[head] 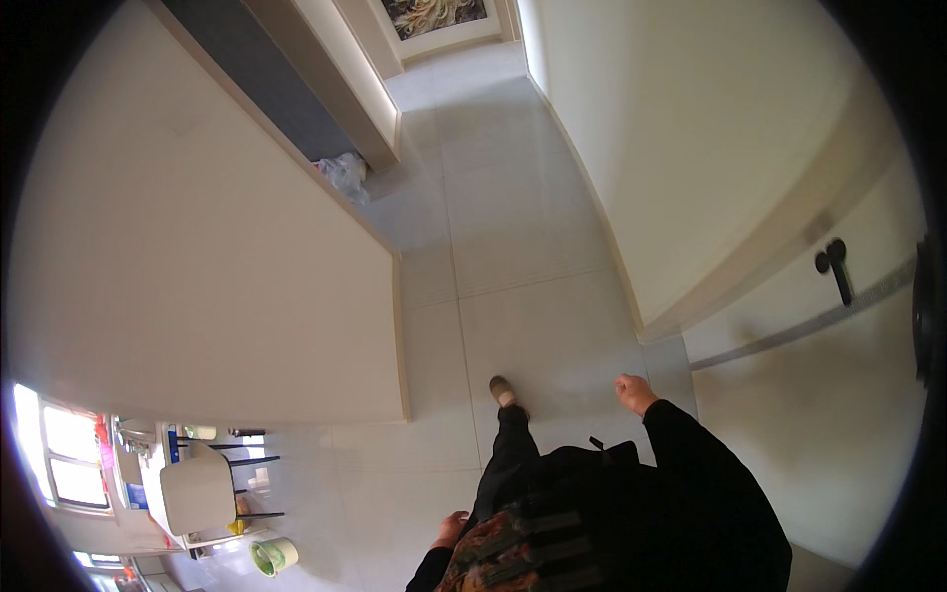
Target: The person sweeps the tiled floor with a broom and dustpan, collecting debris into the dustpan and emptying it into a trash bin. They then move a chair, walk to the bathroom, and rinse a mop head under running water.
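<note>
My right hand (634, 392) is held out over the tiled floor, fingers curled in, with nothing visible in it. My left hand (451, 527) hangs low by my hip, partly hidden against my dark clothing; its fingers cannot be made out well. Below me one foot in a slipper (502, 391) is forward on the grey floor tiles (540, 325). Black sleeves cover both arms, and a patterned cloth shows at my front.
Walls (222, 244) flank a corridor leading to a framed picture (436, 15). A plastic bag (346, 176) lies by an opening at left. A door with a black handle (839, 272) is at right. A chair (198, 498) and a lined bin (274, 556) stand lower left.
</note>
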### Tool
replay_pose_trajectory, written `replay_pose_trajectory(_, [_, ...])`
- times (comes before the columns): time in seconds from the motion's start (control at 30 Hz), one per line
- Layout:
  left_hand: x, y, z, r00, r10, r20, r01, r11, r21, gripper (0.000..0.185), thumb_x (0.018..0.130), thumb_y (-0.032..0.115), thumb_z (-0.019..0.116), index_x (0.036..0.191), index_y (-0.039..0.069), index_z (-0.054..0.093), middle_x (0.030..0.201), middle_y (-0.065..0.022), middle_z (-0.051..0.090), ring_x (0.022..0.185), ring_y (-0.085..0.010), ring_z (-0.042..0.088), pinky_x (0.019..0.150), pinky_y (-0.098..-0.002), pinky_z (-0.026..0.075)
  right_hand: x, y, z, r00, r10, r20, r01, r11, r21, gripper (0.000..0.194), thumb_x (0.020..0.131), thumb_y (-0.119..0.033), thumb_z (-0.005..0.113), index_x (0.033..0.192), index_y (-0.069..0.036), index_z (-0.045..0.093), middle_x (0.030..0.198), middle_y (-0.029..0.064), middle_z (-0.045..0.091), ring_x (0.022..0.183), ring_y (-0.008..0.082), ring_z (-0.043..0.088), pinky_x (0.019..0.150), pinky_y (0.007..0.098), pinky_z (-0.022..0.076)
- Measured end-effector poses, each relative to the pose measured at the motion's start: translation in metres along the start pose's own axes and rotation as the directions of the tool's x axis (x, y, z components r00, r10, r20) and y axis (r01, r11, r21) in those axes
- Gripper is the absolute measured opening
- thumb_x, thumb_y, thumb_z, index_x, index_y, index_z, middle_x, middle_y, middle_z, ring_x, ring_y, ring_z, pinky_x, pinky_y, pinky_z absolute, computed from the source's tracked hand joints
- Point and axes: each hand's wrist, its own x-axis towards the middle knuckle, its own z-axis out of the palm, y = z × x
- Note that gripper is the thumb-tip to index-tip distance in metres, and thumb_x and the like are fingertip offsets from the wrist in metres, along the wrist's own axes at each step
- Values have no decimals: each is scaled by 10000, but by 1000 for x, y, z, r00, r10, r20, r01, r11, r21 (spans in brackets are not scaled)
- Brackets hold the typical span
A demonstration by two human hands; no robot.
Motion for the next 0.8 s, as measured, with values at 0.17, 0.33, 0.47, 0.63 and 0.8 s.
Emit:
replay_pose_trajectory(0.17, [88,24,-67,941,-321,106,336,921,-197,378,795,309,677,1082,63,657,998,-156,687,979,-274,648,858,-357,500,73,-5,4,957,224,184,-147,922,-357,275,842,-302,546,916,-64,662,876,171,667,859,365,630,752,446,495])
replay_pose_trajectory(0.33, [203,105,-183,998,-67,1,66,991,112,438,777,373,652,1087,64,646,1005,-166,679,988,-326,630,879,-398,491,77,-5,4,874,338,350,-297,940,-166,289,847,-303,504,909,-64,655,864,203,654,864,406,614,769,489,480])
replay_pose_trajectory(0.47, [300,170,-256,988,116,-100,-96,978,183,407,812,341,588,1105,63,639,1060,-155,656,1006,-315,616,879,-419,487,124,-12,2,788,476,390,-425,879,-215,280,840,-282,510,928,-62,659,899,198,658,892,399,612,789,478,481])
replay_pose_trajectory(0.63, [375,231,-301,993,-41,-109,25,989,-145,406,826,326,568,1136,69,622,1108,-150,640,1027,-294,608,870,-414,492,234,-29,-4,728,534,429,-481,845,-235,275,830,-256,518,953,-58,664,943,190,662,928,390,610,813,464,482])
replay_pose_trajectory(0.8, [403,286,-327,1000,11,-20,-5,948,318,373,810,365,593,1056,94,662,1098,-130,652,1025,-292,610,892,-393,483,414,-45,-28,780,420,464,-332,906,-262,271,824,-221,519,969,-46,666,978,188,665,957,383,609,841,452,483])
